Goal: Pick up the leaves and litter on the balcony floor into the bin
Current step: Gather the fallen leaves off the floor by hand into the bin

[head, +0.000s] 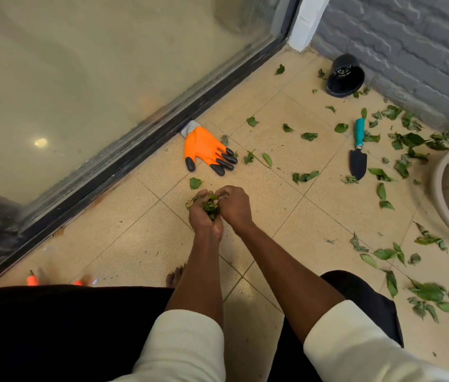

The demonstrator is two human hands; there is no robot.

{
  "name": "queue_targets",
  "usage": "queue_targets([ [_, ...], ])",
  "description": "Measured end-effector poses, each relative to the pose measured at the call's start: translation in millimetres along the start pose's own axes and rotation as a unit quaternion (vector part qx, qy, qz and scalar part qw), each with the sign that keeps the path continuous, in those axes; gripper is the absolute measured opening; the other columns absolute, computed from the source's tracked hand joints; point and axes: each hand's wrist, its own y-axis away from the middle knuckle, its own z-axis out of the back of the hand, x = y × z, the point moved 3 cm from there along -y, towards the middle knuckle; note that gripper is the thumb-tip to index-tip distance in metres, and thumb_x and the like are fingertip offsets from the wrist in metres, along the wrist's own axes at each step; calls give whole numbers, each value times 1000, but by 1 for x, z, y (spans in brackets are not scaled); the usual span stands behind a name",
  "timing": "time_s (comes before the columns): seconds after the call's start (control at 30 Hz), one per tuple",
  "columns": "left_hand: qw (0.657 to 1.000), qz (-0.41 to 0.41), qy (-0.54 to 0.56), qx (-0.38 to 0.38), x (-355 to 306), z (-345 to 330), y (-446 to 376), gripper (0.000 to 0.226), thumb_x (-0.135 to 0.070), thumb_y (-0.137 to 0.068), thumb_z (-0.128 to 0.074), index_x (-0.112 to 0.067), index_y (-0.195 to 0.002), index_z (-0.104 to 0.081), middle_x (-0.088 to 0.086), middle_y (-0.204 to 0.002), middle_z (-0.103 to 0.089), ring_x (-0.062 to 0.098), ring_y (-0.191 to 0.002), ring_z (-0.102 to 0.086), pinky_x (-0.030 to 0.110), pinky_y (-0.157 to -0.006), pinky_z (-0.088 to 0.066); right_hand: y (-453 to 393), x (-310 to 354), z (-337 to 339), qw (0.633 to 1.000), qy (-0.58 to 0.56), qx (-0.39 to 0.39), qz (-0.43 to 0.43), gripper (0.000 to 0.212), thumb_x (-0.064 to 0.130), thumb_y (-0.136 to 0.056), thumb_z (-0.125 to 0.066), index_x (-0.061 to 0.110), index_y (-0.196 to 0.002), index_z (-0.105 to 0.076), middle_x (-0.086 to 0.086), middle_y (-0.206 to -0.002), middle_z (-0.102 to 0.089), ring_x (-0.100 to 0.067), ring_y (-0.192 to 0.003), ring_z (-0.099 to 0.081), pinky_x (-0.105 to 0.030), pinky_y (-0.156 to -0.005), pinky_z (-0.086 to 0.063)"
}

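Note:
My left hand [204, 219] grips a bunch of green leaves [209, 205] above the tiled floor, at the middle of the view. My right hand [235, 205] is curled against the same bunch from the right, its fingertips pinching into the leaves. Several loose green leaves [304, 177] lie scattered over the beige tiles, thickest towards the right [410, 140] and lower right [427, 292]. A pale round bin [443, 188] stands at the right edge, only partly in view.
An orange glove with black fingertips [207, 151] lies by the sliding-door track [124, 164]. A teal-handled trowel [359, 150] lies on the tiles. A black plastic pot [345, 77] lies tipped near the grey brick wall [410, 51]. Orange-handled shears [32, 279] and my bare toes [175, 275] show lower left.

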Motion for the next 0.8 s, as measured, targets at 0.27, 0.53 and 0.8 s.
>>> queue_targets([
  [0.27, 998, 50, 11, 39, 5, -6, 2, 19, 0, -91, -52, -15, -93, -63, 11, -84, -64, 25, -81, -63, 40, -94, -51, -4, 0, -10, 971, 197, -95, 93, 18, 5, -84, -57, 13, -81, -73, -7, -98, -55, -21, -97, -44, -37, -83, -40],
  [0.53, 994, 35, 67, -74, -25, 3, -5, 30, 1, -100, -29, -11, -87, -52, 9, -75, -46, 15, -60, -44, 17, -41, -42, -30, -12, 23, 991, 118, 55, -29, 22, 7, -82, -73, 5, -104, -74, -11, -106, -70, -25, -94, -67, -37, -81, -57],
  [0.8, 990, 3, 107, -89, -44, 10, -11, 27, -1, -100, -33, -14, -86, -53, 5, -71, -46, 14, -57, -43, 20, -52, -40, 10, -55, -16, 924, 363, 43, 109, 26, 0, -95, -48, 2, -114, -65, -16, -113, -55, -28, -98, -56, -35, -80, -50],
])
